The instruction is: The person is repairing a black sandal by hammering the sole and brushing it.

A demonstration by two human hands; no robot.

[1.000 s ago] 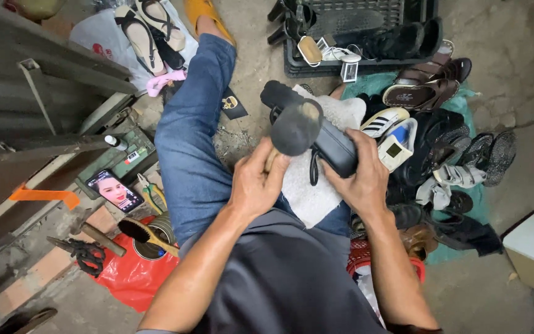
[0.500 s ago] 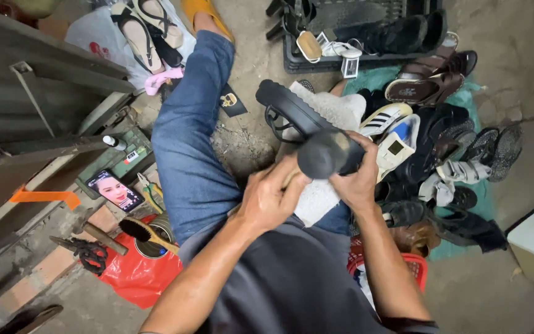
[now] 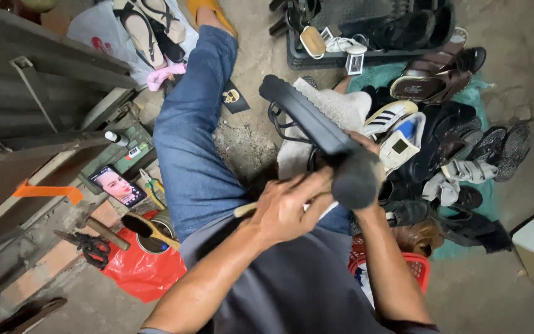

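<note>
My right hand grips a long black sandal by its near end and holds it up over my lap, sole upward, the far end pointing up and left. My left hand is closed around a thin wooden handle of a brush whose dark round head is blurred and lies against the sandal's near end. A white cloth lies under the sandal on my knee. My leg in blue jeans stretches away to the upper left.
Several shoes are piled on a green cloth at right, and a black crate of sandals stands behind. At left are a phone, a wooden brush on a tin, scissors and a red bag. A red basket sits near my right arm.
The sandal has tipped further so its far end points more to the left. My left hand has swung the brush from above the sandal down to its near end.
</note>
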